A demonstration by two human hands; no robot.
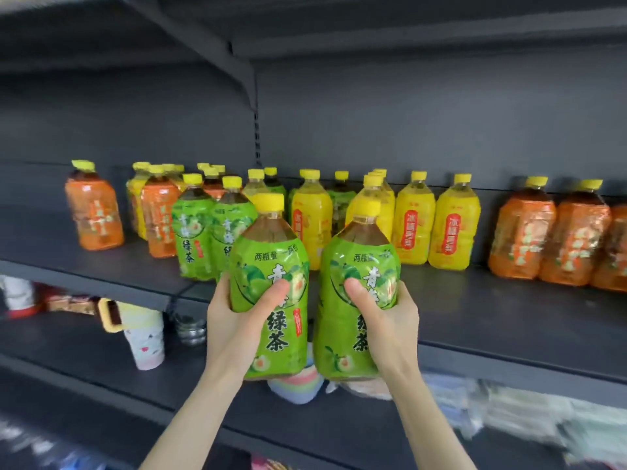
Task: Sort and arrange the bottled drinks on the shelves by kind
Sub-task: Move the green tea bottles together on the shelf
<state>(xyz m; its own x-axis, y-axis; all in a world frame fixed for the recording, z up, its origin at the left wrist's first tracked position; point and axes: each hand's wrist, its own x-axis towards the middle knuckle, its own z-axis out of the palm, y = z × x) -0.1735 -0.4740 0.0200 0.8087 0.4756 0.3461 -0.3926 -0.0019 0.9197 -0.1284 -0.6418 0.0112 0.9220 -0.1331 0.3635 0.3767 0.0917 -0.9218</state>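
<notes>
gripping the first green tea bottle (271, 261) in the left hand (234, 327), thumb laid across the front of the label, fingers curled round the far side. gripping the second green tea bottle (359, 262) likewise in the right hand (393, 323), thumb on the label. holding both upright, side by side with a narrow gap between, in the air before the front edge of the dark upper shelf (509, 320), not standing on it. yellow caps on both, brown drink visible at the shoulders

further back on that shelf, from the head camera: two more green bottles (191, 239) standing just behind and left of the held pair. behind those, a mixed cluster (159, 215) of orange, yellow and green bottles, packed close. a lone orange bottle (93, 212) well apart at far left. right of the held pair, a group of yellow bottles (414, 222), with a green one partly hidden among them. at far right, a row of orange bottles (573, 242) touching one another, cut by the frame edge

below, on the lower shelf (84, 361): a pale cup (144, 337) with a yellow handle, some small metal bowls (190, 329) just beside it, a stack of pastel bowls (295, 388) under the held bottles. at lower right, pale packets (509, 412) too blurred to tell
</notes>
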